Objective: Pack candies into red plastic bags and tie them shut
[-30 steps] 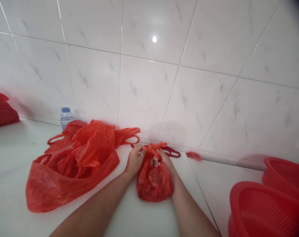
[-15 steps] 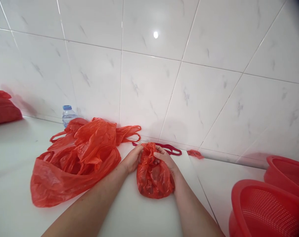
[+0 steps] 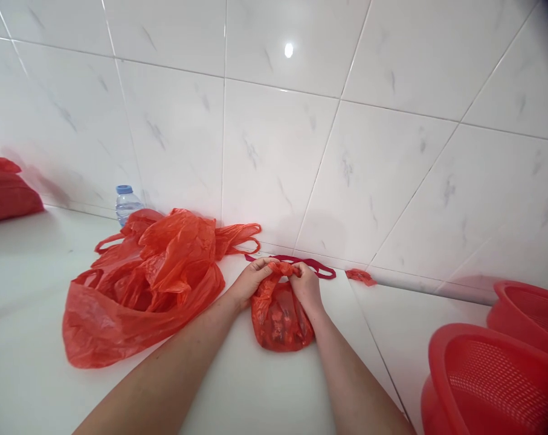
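Pinching the gathered top of a small red bag (image 3: 283,323): left hand (image 3: 252,283) at its left side, right hand (image 3: 308,286) at its right, both clamped on the plastic. Small red bag is on the white surface (image 3: 251,393); contents unclear. Left of it: crumpled larger bags (image 3: 174,266), bottle (image 3: 127,207) farther off. Right: red baskets (image 3: 438,356). Just behind: dark red strap (image 3: 330,274).

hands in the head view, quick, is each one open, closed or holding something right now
Left hand: closed, holding the gathered top of the small red bag.
Right hand: closed, holding the same top from the other side.
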Available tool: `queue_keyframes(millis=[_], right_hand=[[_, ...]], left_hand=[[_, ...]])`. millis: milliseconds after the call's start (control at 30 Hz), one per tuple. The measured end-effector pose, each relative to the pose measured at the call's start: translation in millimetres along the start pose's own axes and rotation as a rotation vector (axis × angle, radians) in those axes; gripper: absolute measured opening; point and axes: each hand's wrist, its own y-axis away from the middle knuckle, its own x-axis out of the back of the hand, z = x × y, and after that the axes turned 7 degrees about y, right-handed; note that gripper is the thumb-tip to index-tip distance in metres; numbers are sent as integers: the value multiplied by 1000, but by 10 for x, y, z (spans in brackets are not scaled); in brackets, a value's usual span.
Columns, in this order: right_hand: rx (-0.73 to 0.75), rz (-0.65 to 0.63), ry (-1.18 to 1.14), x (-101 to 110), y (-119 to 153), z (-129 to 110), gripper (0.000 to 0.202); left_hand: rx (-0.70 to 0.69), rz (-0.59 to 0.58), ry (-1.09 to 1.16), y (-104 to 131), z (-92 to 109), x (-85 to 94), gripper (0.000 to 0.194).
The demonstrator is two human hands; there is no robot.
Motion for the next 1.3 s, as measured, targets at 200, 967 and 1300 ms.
queue_keyframes(millis=[200, 967, 1300], right_hand=[[-16, -237, -340, 93, -51, 82, 25], [-252, 290, 12, 279, -90, 293, 18], [-245, 395, 131, 266, -181, 397, 38]], left_hand=[[11, -3, -14, -6, -11, 2, 28], [-347, 315, -53, -79, -21, 84, 13], [-494, -175, -1386, 40, -271, -71, 70]])
